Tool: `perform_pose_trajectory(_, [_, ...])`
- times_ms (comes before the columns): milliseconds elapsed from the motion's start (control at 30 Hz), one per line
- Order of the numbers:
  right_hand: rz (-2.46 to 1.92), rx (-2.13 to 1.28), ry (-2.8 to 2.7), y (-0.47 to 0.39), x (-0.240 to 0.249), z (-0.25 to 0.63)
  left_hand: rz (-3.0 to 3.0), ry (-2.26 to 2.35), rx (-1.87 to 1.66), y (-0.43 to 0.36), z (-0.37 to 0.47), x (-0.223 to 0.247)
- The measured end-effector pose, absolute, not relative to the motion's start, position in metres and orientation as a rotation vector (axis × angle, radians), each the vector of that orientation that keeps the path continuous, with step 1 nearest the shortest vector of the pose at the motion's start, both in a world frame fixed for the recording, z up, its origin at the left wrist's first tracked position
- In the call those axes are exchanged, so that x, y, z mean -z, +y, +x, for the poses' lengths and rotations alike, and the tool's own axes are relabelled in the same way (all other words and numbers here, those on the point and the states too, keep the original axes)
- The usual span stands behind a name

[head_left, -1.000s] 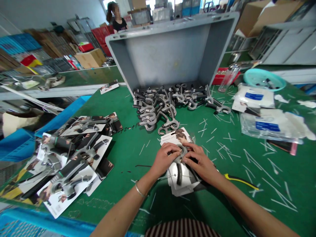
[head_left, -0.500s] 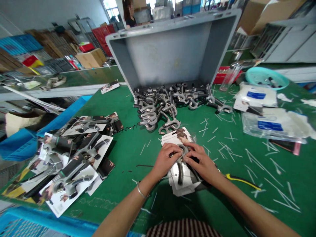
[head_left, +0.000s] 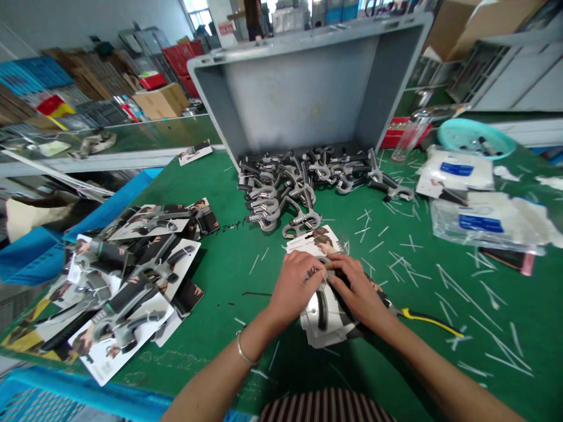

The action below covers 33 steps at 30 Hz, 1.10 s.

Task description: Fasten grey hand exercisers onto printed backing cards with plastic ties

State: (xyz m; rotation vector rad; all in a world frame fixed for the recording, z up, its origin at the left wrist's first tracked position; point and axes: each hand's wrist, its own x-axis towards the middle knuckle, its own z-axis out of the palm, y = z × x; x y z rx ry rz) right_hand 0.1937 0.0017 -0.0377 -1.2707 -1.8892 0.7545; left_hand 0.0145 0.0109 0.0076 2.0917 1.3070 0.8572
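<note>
Your left hand (head_left: 294, 285) and right hand (head_left: 357, 288) meet at a grey-and-black hand grip (head_left: 322, 308) lying on a stack of printed cards (head_left: 314, 337), your fingertips close together at its curved top. The stack rests on the green table (head_left: 229, 340). Beyond it, you have a pile of loose grips (head_left: 299, 190) at the mouth of a grey crate (head_left: 308, 99) tipped on its side. Carded grips (head_left: 127, 305) lie heaped to your left. To your right are yellow-handled pliers (head_left: 433, 320), scattered white strips (head_left: 407, 269), plastic bags (head_left: 492, 220) and a turquoise basin (head_left: 457, 136).
</note>
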Motion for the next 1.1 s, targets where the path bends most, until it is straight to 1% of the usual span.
perform_pose_trajectory(67, [-1.267,-0.724,-1.864,0.002,0.038,0.192,2.257,1.314,-0.880,-0.007,0.024,-0.009])
perform_pose_trajectory(133, [-1.261,-0.698,-1.853,0.001,0.038,0.191,2.380,1.283,-0.868,-0.027,0.032,0.000])
perform_pose_trajectory(267, [-1.229,-0.680,-1.898,0.004,0.041,0.187,2.547,1.173,-0.733,-0.056,0.038,0.030])
perform_pose_trajectory(367, [-1.243,-0.688,-1.882,0.006,0.042,0.188,2.594,1.146,-0.654,-0.065,0.035,0.032])
perform_pose_trajectory(433, [-1.249,-0.687,-1.869,0.002,0.038,0.194,2.541,1.276,-0.670,-0.069,0.030,0.019])
perform_pose_trajectory(533, [-1.207,-0.737,-2.014,-0.015,0.023,0.209,2.372,1.659,-0.716,-0.076,0.020,-0.001])
perform_pose_trajectory(600, [-1.176,-0.743,-2.215,-0.030,0.012,0.216,2.329,1.818,-0.636,-0.080,0.015,-0.005])
perform_pose_trajectory(667, [-1.178,-0.648,-2.400,-0.043,0.005,0.218,2.364,1.854,-0.518,-0.081,0.015,0.000])
perform_pose_trajectory(733, [-1.191,-0.507,-2.525,-0.050,0.002,0.213,2.407,1.842,-0.458,-0.080,0.017,0.008])
perform_pose_trajectory(867, [-1.206,-0.334,-2.649,-0.053,0.008,0.197,2.386,1.779,-0.479,-0.079,0.012,0.013])
perform_pose_trajectory(1000, [-1.217,-0.221,-2.672,-0.048,0.015,0.191,2.096,1.548,-0.626,-0.079,-0.011,0.008])
perform_pose_trajectory(1100, [-1.169,-0.246,-2.679,-0.044,0.014,0.192,1.876,1.419,-0.765,-0.077,-0.022,0.010])
